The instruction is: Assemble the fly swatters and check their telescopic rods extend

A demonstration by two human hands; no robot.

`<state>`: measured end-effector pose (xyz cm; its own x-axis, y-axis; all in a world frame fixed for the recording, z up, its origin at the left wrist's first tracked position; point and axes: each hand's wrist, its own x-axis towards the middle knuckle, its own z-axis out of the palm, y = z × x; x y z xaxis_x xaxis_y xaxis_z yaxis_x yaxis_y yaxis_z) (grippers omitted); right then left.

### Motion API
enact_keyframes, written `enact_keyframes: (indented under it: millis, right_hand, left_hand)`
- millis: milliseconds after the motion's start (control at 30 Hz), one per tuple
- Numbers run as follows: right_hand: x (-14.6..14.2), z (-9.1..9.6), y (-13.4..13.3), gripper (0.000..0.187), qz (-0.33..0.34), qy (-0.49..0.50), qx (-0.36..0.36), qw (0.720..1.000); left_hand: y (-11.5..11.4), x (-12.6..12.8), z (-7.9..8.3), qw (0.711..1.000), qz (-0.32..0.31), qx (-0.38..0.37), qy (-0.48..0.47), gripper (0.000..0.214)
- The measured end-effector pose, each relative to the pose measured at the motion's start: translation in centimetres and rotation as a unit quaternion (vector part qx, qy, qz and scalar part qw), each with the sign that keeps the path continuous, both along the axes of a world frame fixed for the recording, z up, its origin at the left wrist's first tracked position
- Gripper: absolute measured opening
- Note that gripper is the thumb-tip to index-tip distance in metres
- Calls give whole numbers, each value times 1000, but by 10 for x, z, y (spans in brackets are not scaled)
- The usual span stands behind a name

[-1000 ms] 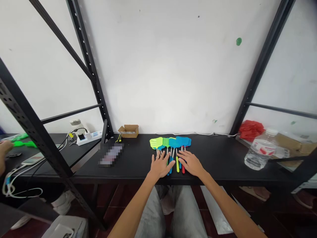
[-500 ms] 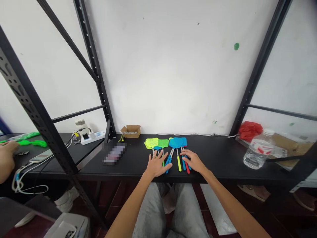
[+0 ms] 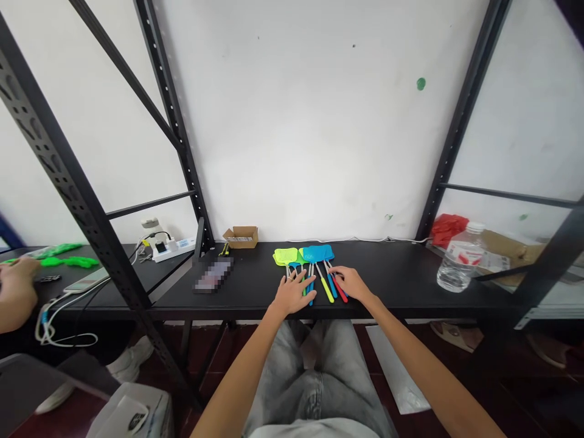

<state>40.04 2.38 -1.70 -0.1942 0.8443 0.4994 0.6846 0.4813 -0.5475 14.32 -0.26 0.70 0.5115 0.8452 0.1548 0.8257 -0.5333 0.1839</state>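
Several fly swatters with bright plastic heads lie side by side on the black tabletop in front of me. Yellow-green swatter heads (image 3: 285, 256) are on the left, blue swatter heads (image 3: 318, 253) on the right, partly overlapping. Their handles point toward me: a yellow handle (image 3: 327, 291), a red handle (image 3: 341, 289) and several blue ones. My left hand (image 3: 292, 294) rests with spread fingers over the left shafts and handles, hiding some of them. With loosely bent fingers, my right hand (image 3: 350, 283) touches the right side of the group, by the red-handled swatter's shaft.
A small cardboard box (image 3: 241, 237) and a blurred phone-like object (image 3: 213, 275) are at the left. To the right are a large water bottle (image 3: 462, 258) and a red plastic bag (image 3: 449, 230). Beyond the left rack post, another person's hand (image 3: 20, 277) is near green items.
The right-hand swatters have shifted left, closer to the yellow-green ones, with my right hand moving alongside them. My left hand stays over the handles. The view has shifted slightly.
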Motion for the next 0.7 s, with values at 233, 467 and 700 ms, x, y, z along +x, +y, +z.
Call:
enact_keyframes:
  millis: [233,467,700]
  right_hand:
    - [5,-5,6,35,-134,-47,2,990]
    - [-1,-1,1,34,-53,-80,-9,995]
    - [0,-1,-1,23,-163,-93,-7,982]
  left_hand:
    - [-6,12,-7,997,76,25,-19,70]
    - [3,9,-6,995,97,16,-17,79]
    - [9,-4,-7,997,70,18,-39,70]
